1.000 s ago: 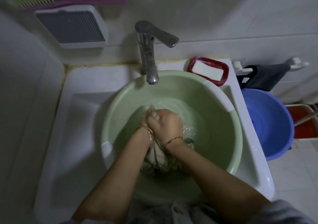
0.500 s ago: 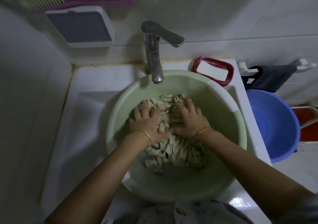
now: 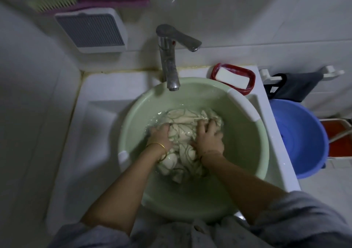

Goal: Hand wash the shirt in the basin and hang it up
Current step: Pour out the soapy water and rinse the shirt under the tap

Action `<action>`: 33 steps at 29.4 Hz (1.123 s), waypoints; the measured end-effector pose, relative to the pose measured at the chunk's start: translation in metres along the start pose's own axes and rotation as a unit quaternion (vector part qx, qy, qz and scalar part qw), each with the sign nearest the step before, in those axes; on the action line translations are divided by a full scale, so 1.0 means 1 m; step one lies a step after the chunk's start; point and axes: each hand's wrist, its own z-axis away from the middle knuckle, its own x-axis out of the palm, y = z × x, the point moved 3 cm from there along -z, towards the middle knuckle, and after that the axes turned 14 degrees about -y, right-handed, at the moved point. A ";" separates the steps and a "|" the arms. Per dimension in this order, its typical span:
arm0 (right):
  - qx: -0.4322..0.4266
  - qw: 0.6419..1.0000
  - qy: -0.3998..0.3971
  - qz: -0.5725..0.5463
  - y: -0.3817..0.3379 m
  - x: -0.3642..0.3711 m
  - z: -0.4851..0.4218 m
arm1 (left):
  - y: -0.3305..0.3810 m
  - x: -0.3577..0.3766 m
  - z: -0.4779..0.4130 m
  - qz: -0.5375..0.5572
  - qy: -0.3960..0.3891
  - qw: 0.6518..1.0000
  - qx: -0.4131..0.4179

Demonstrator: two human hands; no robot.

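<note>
- Shirt [image 3: 183,123]: cream cloth with thin dark curving lines, soaked and bunched into a crumpled heap. It lies in the middle of the round pale green plastic basin [image 3: 245,152]. The wet folds shine, and the shallow water around its far edge is ruffled.
- The heap runs from the far side of the basin floor back between the wrists, with a loose tail of cloth toward the near wall.
- Left hand [image 3: 159,135]: on the heap's left side, fingers close together and bent down into the cloth, tips hidden. It grips a fold. A thin gold bangle [image 3: 162,149] is on the wrist.
- Right hand [image 3: 208,139]: on the heap's right side, fingers spread apart and curled over a ridge of cloth, clutching it.
- The basin sits in a white ceramic sink [image 3: 99,114], under the spout of a chrome lever tap [image 3: 169,63].
- A red oval soap dish [image 3: 251,80] holding a white bar stands on the sink's back right corner, just beside the basin rim.
- A blue plastic tub [image 3: 301,139] stands right of the sink.
- A dark cloth [image 3: 297,87] hangs on a white wall rail above the tub.
</note>
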 end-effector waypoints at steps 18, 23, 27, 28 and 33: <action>-0.212 0.923 0.278 -0.161 -0.061 -0.066 0.058 | 0.047 0.003 0.039 0.593 -0.003 0.803 0.065; -0.110 0.978 0.109 -0.139 -0.020 -0.064 0.013 | 0.046 -0.008 0.038 0.394 0.078 0.915 0.037; -0.074 0.993 0.031 -0.081 0.015 -0.057 -0.002 | 0.017 -0.026 0.033 0.125 0.175 0.976 0.026; -0.077 0.993 0.024 -0.091 0.017 -0.058 -0.003 | 0.014 -0.022 0.030 0.086 0.161 0.983 0.006; -0.022 0.999 0.030 0.015 -0.005 -0.035 -0.015 | 0.016 0.014 0.011 -0.197 0.081 0.976 -0.042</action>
